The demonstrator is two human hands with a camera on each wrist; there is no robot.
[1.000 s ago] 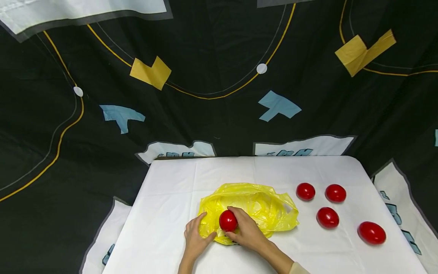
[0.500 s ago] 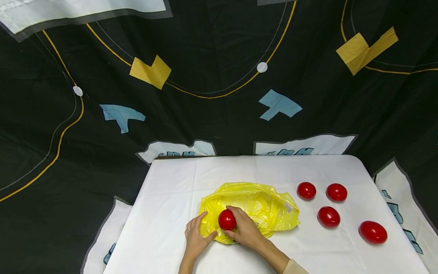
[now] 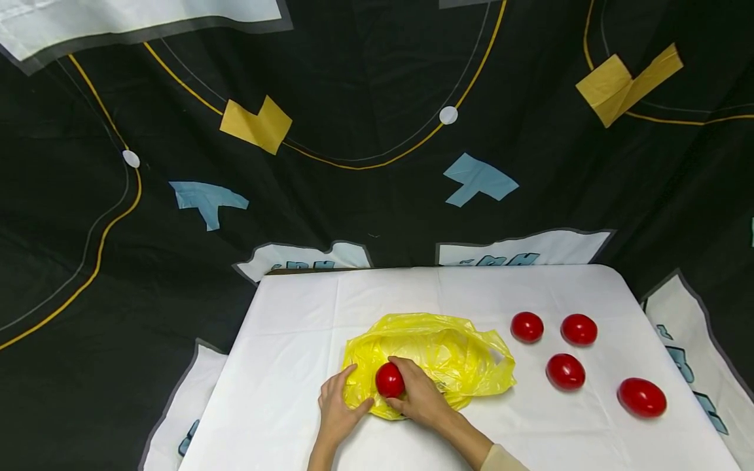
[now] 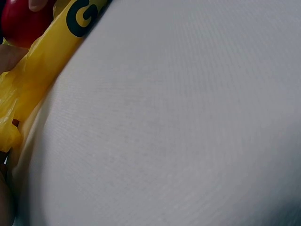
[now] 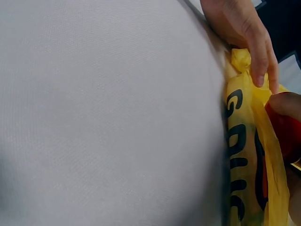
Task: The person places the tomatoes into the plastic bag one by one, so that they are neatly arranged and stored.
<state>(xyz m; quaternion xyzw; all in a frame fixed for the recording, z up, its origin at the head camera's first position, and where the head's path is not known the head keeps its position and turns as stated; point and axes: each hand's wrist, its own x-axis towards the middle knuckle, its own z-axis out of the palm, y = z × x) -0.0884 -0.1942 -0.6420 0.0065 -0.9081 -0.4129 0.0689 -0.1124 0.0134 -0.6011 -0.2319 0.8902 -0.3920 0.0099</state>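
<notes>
A crumpled yellow plastic bag with dark lettering lies on the white table, its mouth spread. My right hand holds a glossy red ball between thumb and fingers, over the left part of the bag's mouth. My left hand grips the bag's left end, thumb toward the front and fingers toward the back. In the right wrist view, the left hand reaches down onto the bag, close to the red ball. The left wrist view catches only part of the ball and bag.
Several more red balls lie apart to the bag's right: two at the back, one nearer and one at the far right. A white cloth covers the table. A dark patterned curtain hangs behind it.
The red ball and right hand have shifted very slightly left. The left hand and bag hold nearly the same position.
</notes>
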